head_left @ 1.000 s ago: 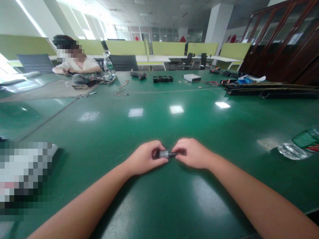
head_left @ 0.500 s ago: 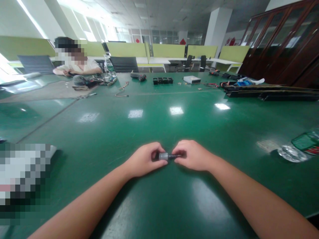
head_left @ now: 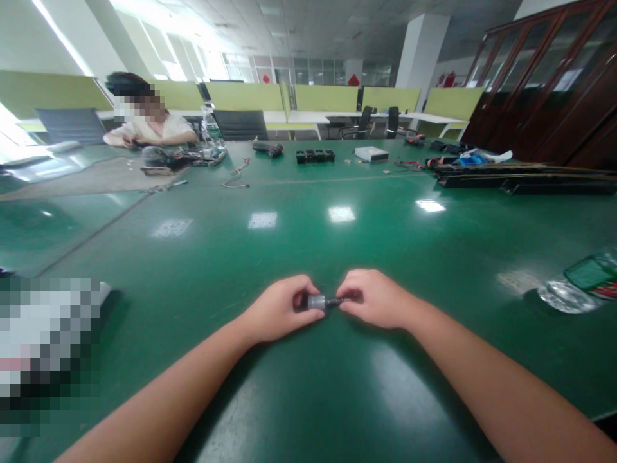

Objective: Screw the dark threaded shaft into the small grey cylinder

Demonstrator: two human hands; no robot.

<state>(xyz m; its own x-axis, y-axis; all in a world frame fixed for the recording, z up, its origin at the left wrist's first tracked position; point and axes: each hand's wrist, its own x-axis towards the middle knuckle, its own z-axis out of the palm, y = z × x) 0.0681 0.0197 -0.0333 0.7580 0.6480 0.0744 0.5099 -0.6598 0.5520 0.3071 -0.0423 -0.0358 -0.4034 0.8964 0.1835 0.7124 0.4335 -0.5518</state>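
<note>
Left hand [head_left: 279,312] pinches small grey cylinder [head_left: 317,302]; right hand [head_left: 373,299] pinches thin dark shaft [head_left: 332,301] extending from it.
Cylinder is level between hands, over glossy green tabletop [head_left: 308,247], contact unclear; clear green-labelled plastic bottle [head_left: 567,297] lies at right.

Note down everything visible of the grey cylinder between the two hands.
The cylinder is small, smooth-looking and grey, perhaps metal, with a thinner, dark, seemingly ridged shaft at its right end. It lies crosswise, roughly level, over the green table; whether they touch is unclear. The left hand grips the cylinder; the right hand holds the shaft's far end.
</note>
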